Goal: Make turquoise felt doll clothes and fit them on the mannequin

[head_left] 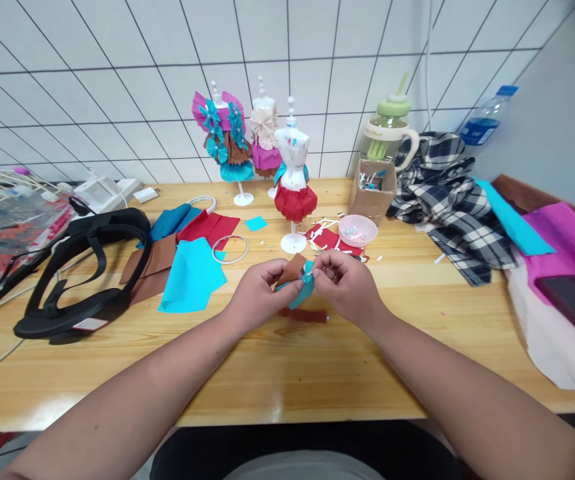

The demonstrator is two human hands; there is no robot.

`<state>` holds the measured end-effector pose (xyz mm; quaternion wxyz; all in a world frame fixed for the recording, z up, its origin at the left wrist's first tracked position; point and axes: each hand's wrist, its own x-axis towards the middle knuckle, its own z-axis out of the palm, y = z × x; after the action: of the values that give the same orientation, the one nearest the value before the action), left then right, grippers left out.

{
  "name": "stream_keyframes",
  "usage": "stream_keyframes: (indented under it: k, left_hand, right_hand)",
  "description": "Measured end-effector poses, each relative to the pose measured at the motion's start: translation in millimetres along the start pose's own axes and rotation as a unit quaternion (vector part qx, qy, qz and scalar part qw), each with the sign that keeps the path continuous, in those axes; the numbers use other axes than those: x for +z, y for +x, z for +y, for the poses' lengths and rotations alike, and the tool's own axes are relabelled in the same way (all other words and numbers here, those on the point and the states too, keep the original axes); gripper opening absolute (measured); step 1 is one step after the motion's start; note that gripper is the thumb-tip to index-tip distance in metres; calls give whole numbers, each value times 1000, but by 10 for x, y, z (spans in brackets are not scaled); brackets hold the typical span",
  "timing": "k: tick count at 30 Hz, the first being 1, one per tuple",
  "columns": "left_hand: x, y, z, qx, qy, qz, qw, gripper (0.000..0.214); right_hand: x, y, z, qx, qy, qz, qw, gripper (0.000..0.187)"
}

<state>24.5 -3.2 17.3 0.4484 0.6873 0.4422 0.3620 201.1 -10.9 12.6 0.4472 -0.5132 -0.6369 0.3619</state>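
1. Headband (57,323), black: on table (247,393), left side.
2. Blue sheet (192,277): flat, just right of headband, beside brown and red sheets.
3. Left hand (267,287): thumb and fingers pinching brown piece (293,268) and blue piece.
4. Dress form (292,177): upright behind the hands, red skirt (295,202) on.
5. Blue piece (303,293): between both hands; brown strip (312,316) lies under it on table.
6. Right hand (345,283): fingertips closed on blue piece's upper edge; exact contact too small to tell.
7. Pink bowl (357,230): beyond right hand, small bits inside.

Hands (347,287): rm. twd. tbl. (287,383) edge; red-skirted mannequin (293,167) blocks fwd., headset (52,325) L.
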Motion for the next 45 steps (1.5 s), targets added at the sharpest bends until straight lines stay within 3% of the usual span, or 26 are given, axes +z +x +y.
stream_keyframes:
  k: [10, 19, 23, 25, 27, 29, 31, 33, 35, 38, 41, 45]
  left_hand:
    - [-29, -9, -7, -68, -174, -48, 981, 24]
    - [-35, -2, -2, -140, -347, -71, 925, 21]
    - [-44, 23, 21, -148, -400, -42, 904, 27]
    - [-55, 41, 37, -148, -414, -24, 898, 34]
    - [-64, 56, 55, -141, -419, -2, 897, 38]
    - [-66, 65, 63, -127, -414, 24, 901, 39]
    - [-58, 63, 50, -109, -391, 46, 913, 39]
    - [-44, 49, 21, -87, -350, 55, 931, 38]
    - [-26, 24, -7, -69, -290, 49, 953, 34]
    - [-4, -20, -1, -39, -160, 15, 986, 29]
    - [6, -40, 66, 39, -24, -4, 999, 22]
    - [3, -30, 133, 99, 81, 3, 992, 15]
  right_hand:
    - [-165, 114, 64, -4, -32, 72, 997, 3]
    - [-325, 234, 208, 3, -138, 104, 985, 8]
    - [-488, 272, 304, 28, -310, 39, 950, 27]
    - [-535, 273, 342, 43, -363, 2, 931, 22]
    - [-538, 267, 351, 26, -364, 0, 931, 23]
    - [-495, 252, 319, -10, -318, 27, 948, 35]
    - [-418, 227, 255, -16, -226, 31, 974, 24]
    - [-319, 192, 186, 31, -78, -53, 995, 31]
    - [-221, 152, 136, 63, 80, -118, 988, 45]
    - [-113, 111, 110, 100, 231, -144, 957, 49]
    - [-69, 104, 115, 111, 301, -124, 939, 43]
    - [-68, 119, 119, 103, 311, -75, 942, 36]
